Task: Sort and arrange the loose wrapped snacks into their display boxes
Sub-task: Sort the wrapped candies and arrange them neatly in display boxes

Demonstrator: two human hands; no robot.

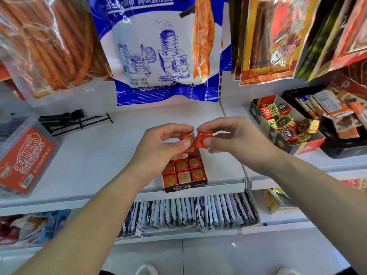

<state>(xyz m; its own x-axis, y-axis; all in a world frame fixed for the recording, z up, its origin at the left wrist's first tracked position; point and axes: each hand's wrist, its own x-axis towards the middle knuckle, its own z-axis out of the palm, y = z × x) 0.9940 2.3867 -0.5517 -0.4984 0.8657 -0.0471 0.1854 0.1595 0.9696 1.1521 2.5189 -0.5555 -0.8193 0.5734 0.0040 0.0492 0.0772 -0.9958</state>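
Note:
A small dark display box (184,186) sits at the front edge of the white shelf (103,155), filled with rows of square red wrapped snacks (181,165) and one pink one. Above its far end, my left hand (158,149) pinches a red square snack (187,140) between thumb and fingers. Right beside it, my right hand (236,139) pinches another red square snack (202,140), tilted on edge. The two snacks almost touch. The box's far rows are hidden under my hands.
A second open box (292,147) of mixed red and gold wrapped sweets stands at the right, a black tray (337,151) of bars behind it. Black hooks (65,120) and a clear tub (23,155) lie left. Hanging bags (158,56) crowd above; packets fill the lower shelf.

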